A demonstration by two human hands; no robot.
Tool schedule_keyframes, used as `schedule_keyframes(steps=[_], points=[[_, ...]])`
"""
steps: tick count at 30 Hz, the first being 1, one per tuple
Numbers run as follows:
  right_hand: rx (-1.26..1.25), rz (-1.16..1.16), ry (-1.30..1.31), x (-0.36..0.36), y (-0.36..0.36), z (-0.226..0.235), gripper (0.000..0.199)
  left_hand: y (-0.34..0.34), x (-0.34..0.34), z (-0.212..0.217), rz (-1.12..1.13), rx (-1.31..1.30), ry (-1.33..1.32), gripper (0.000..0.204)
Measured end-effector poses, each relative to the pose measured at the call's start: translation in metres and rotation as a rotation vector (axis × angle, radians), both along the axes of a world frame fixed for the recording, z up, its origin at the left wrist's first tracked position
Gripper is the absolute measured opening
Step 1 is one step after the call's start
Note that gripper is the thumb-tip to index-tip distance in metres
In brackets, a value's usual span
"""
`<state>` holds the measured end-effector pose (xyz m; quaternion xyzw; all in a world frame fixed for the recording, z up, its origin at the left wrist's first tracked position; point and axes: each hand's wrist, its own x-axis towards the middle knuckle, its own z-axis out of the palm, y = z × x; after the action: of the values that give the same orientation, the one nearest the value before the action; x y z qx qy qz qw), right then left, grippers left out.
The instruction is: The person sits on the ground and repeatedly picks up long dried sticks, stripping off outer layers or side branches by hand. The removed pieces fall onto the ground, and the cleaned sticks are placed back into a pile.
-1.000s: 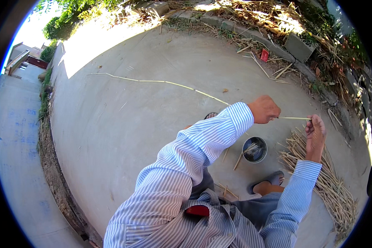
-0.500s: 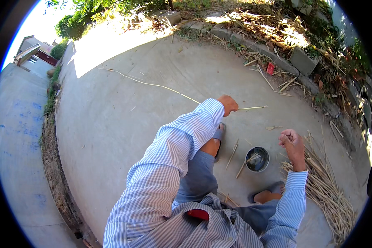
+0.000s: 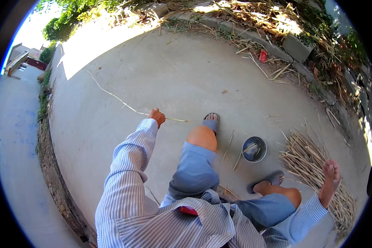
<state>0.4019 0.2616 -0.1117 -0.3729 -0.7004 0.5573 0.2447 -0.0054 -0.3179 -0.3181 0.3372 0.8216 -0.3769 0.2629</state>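
there are two bare hands, one left hand (image 3: 157, 117) and one right hand (image 3: 330, 177), with one long pale stalk (image 3: 116, 97) in the grip of the left. two striped sleeves (image 3: 126, 167), two knees (image 3: 201, 138), two grey sandals (image 3: 211, 124) and one pair of shorts (image 3: 193, 168) show. one round bowl (image 3: 263, 152), one red scrap (image 3: 263, 56) and one heap of dry stalks (image 3: 308, 155) make singles; the heap probably runs to dozens of pieces, overlapping too much to count exactly.
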Motion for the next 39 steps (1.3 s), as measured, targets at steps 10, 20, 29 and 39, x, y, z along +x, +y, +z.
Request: schedule_keyframes(steps=[10,20,29,39], points=[[-0.606,-0.3,0.024,0.121,-0.033,-0.187,0.034,0.002,0.0,-0.031,0.435,0.573,-0.407,0.018],[-0.113,-0.08,-0.269,0.11,0.008,-0.283,0.027,0.366,0.013,0.033,-0.037,0.906,-0.524,0.016],[-0.196,-0.422,-0.337,0.127,0.037,-0.351,0.024,0.393,0.176,-0.146,-0.166,0.845,-0.8,0.045],[-0.447,-0.79,-0.178,0.155,0.031,-0.374,0.018,0.392,0.217,-0.168,-0.12,0.63,-0.466,0.047]])
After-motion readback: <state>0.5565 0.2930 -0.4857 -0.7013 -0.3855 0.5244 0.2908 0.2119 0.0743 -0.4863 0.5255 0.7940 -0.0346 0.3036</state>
